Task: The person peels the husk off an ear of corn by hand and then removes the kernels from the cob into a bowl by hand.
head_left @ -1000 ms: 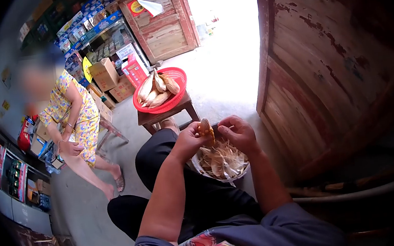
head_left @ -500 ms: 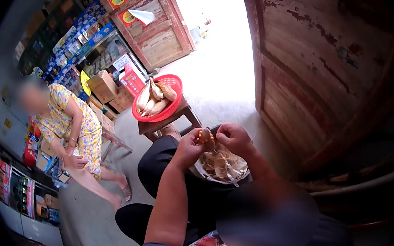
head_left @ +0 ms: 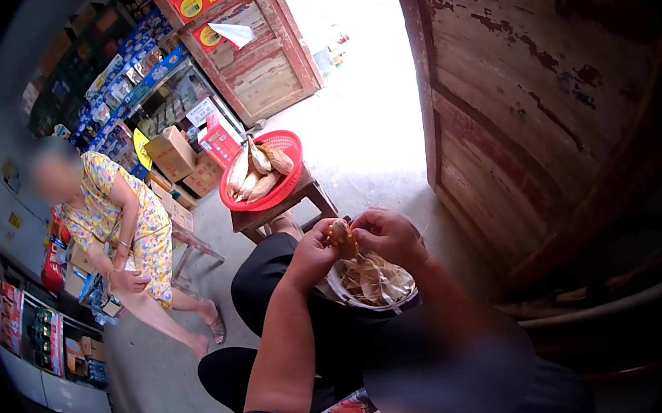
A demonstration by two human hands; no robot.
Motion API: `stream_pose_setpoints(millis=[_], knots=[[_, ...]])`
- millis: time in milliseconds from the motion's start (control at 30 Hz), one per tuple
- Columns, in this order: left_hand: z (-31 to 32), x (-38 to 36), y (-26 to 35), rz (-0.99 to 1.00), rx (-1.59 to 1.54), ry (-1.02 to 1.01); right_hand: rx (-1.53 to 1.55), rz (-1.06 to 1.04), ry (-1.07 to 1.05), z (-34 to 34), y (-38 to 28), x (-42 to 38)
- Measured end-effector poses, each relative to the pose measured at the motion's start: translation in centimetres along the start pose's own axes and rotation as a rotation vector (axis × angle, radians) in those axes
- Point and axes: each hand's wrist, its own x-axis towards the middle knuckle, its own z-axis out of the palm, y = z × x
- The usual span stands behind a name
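My left hand (head_left: 316,252) is closed around a corn cob (head_left: 343,240) with orange-yellow kernels, held over my lap. My right hand (head_left: 391,236) meets the cob from the other side, its thumb and fingers pinched against it; the exact grip is partly hidden. Below both hands is a bucket (head_left: 362,303) with pale dry corn husks (head_left: 375,278) inside. Beyond my knee, a red plastic basket (head_left: 289,141) holds several ears of corn (head_left: 262,183) in their dry husks.
The basket stands on a wooden stool (head_left: 318,198). At left a person (head_left: 126,212) in patterned yellow clothes sits with a hand on one leg. Cardboard boxes (head_left: 172,153) and stocked shelves (head_left: 145,85) line the back. A worn wooden door (head_left: 514,106) stands at right beside the bright doorway.
My right hand has come left onto the cob, where before its fingertips were slightly apart from it. The view has shifted a little. The seated person stays nearly the same.
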Motion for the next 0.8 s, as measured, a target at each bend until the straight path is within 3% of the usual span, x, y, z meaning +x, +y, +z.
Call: stream_pose_setpoints(millis=[300,400,533,633,700,800], knots=[[0.3,-0.2,0.0,-0.088,0.112,-0.037,-0.308,-0.247,0.037,0.0,-0.2,0.2],[0.5,-0.2,0.0,-0.064,0.077,-0.054,-0.184,-0.165,0.038,0.0,0.7,0.2],[0.2,0.0,-0.2,-0.042,0.0,-0.081,-0.28,-0.174,0.096,-0.4,2.2,0.2],[-0.2,-0.1,-0.2,-0.005,-0.136,-0.093,-0.23,-0.081,0.087,-1.1,1.7,0.3],[-0.3,-0.1,0.0,-0.02,-0.138,-0.067,0.069,0.153,-0.008,-1.4,1.1,0.2],[-0.3,-0.1,0.2,-0.041,-0.126,-0.054,0.171,-0.012,0.054,-0.4,1.9,0.4]])
